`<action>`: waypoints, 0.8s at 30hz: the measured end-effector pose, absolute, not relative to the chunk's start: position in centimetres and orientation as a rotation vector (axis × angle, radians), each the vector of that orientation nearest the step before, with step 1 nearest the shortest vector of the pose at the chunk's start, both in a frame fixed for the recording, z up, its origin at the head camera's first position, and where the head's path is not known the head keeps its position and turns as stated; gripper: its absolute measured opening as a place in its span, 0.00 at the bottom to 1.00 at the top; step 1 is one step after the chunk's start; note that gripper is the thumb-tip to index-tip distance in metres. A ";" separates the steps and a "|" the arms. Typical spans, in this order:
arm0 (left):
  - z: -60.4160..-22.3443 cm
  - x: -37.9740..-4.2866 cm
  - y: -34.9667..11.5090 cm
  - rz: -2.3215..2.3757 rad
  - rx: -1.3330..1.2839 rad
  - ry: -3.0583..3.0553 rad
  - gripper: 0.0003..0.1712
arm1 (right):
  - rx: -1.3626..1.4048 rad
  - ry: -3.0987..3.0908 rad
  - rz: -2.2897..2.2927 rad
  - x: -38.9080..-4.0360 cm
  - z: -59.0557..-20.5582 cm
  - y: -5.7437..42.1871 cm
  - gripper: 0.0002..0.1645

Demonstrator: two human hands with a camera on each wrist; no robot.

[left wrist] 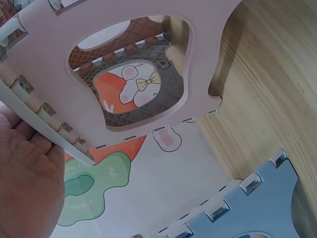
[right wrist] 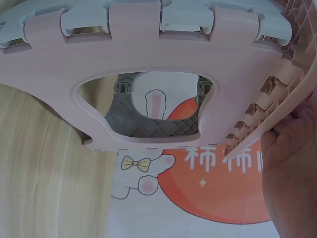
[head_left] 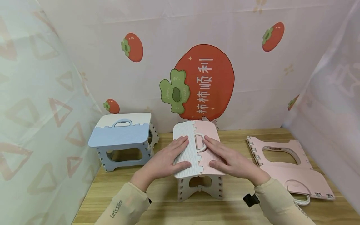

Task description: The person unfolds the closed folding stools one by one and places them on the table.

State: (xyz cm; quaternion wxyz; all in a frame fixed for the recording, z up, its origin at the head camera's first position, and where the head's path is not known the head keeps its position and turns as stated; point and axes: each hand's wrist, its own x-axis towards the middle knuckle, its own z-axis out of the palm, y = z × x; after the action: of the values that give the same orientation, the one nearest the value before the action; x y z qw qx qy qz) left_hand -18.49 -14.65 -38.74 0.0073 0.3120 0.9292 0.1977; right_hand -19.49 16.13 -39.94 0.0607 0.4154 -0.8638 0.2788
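A folding step stool (head_left: 184, 156) with one white and one pink top half stands in the middle of the table, its legs spread. My left hand (head_left: 168, 157) lies on the white half and my right hand (head_left: 229, 157) on the pink half, fingers straight. Between them is the stool's white carry handle (head_left: 200, 142). The left wrist view shows the stool's pink leg panel (left wrist: 203, 54) beside my left hand (left wrist: 29, 183). From the right wrist, my right hand (right wrist: 292, 168) is at the top's edge, near another leg panel (right wrist: 54, 64).
To the left stands an opened blue-and-white folding stool (head_left: 121, 136). A pink folding stool (head_left: 295, 178) lies flat at the right. The wooden table (head_left: 163, 206) meets a patterned cloth backdrop (head_left: 247, 78) behind, with cloth on both sides.
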 end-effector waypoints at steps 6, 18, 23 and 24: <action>-38.7 -18.4 -14.6 0.599 0.972 2.914 0.49 | 1.258 -2.615 0.843 -19.4 -40.0 16.1 0.43; -38.7 -18.5 -14.6 0.595 0.993 2.918 0.49 | 1.253 -2.622 0.844 -19.4 -40.2 16.3 0.42; -38.6 -18.4 -14.6 0.588 0.997 2.920 0.49 | 1.251 -2.624 0.849 -19.5 -40.2 16.2 0.41; -38.6 -18.4 -14.6 0.588 1.000 2.920 0.49 | 1.251 -2.624 0.847 -19.5 -40.2 16.2 0.41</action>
State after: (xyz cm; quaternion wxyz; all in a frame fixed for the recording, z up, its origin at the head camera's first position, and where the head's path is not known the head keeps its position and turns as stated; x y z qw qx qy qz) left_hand -18.38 -14.56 -38.55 -0.0002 0.3182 0.9293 0.1872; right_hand -19.50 16.23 -40.23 0.0568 0.4126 -0.8651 0.2794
